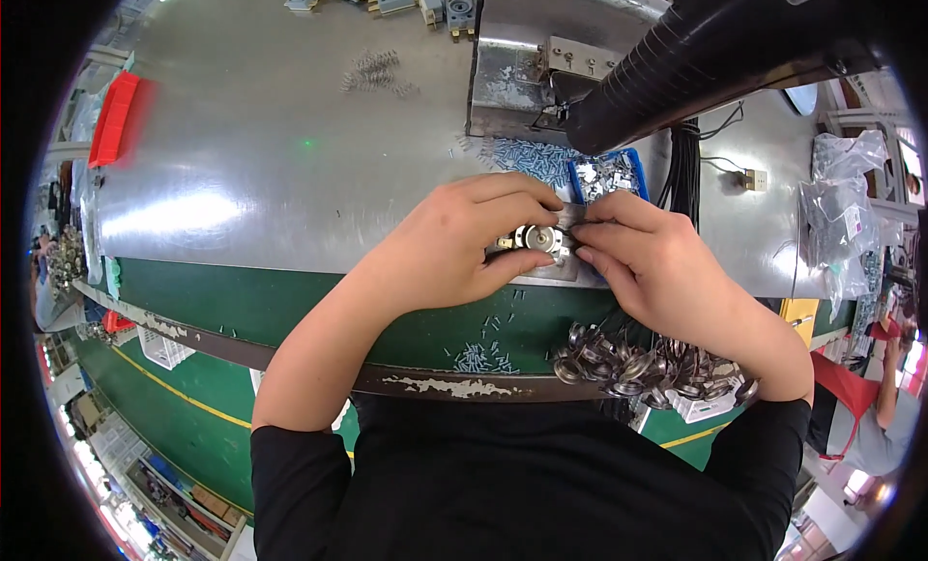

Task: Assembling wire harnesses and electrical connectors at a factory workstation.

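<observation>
At the near edge of the shiny grey metal table (251,189), between the two bare hands, sits a small round silver-faced part with a pale rim (541,238), on or just above a flat grey metal plate (559,272). The left hand (476,234) grasps it from the left, thumb on the near side and fingers curled over the far side. The right hand (650,255) has its thumb and fingertips drawn together at the part's right edge; whether something tiny is pinched there cannot be told.

For steady work, the left hand would do best to keep the part level and leave its round face uncovered, as it is now, so that the eye can check the seating. The right hand should probably work with light fingertip pressure, straight rather than slanted, since such small pieces may slip or tilt. Resting both wrists low would likely help.

Just beyond the fingers, the blue plastic tray of small metal pieces (642,165) and the loose heap of bluish metal screws (530,161) lie within easy reach, so knuckles should stay clear of them. Overhead on the far right slants a thick black cylindrical arm (667,63); keeping the hands low and near seems wise.
</observation>
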The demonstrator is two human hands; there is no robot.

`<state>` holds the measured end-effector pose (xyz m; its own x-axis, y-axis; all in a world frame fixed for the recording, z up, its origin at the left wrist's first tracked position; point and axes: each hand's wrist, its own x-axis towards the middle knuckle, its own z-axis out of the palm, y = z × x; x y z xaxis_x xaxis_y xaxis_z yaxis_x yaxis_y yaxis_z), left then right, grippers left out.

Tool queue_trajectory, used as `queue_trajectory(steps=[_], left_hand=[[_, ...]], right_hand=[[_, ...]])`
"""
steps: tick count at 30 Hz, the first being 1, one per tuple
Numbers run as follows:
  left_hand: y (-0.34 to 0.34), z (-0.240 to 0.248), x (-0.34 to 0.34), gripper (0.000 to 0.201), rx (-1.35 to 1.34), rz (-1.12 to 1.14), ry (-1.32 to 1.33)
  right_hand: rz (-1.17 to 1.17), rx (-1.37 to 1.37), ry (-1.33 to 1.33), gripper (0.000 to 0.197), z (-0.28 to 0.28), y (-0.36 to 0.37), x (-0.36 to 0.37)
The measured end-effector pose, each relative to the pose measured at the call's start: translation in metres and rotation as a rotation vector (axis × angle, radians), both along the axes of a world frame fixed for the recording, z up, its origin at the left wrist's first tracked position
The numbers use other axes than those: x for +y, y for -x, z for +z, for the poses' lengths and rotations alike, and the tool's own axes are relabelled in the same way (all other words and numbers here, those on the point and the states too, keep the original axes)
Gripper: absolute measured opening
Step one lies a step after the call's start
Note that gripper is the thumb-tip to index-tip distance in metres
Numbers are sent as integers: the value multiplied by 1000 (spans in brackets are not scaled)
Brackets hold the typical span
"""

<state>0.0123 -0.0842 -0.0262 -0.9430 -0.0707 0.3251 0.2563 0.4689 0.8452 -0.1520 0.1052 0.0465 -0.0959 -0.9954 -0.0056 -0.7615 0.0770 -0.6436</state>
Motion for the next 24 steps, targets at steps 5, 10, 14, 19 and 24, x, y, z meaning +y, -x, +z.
queue_trajectory(steps=[5, 10, 14, 19, 24], left_hand=[[2, -3, -1, 35, 8, -7, -29], [1, -3, -2, 35, 6, -20, -41], [-1, -2, 0, 36, -2, -3, -54], [-3, -4, -1, 35, 36, 12, -22], [-4, -10, -3, 34, 48, -4, -48]], right_hand=[[57, -39, 14, 24, -5, 15, -7], [197, -33, 30, 30, -11, 34, -15], [209, -60, 21, 29, -11, 34, -16], [180, 12, 98, 31, -6, 24, -16], [5, -22, 11, 27, 1, 19, -21]])
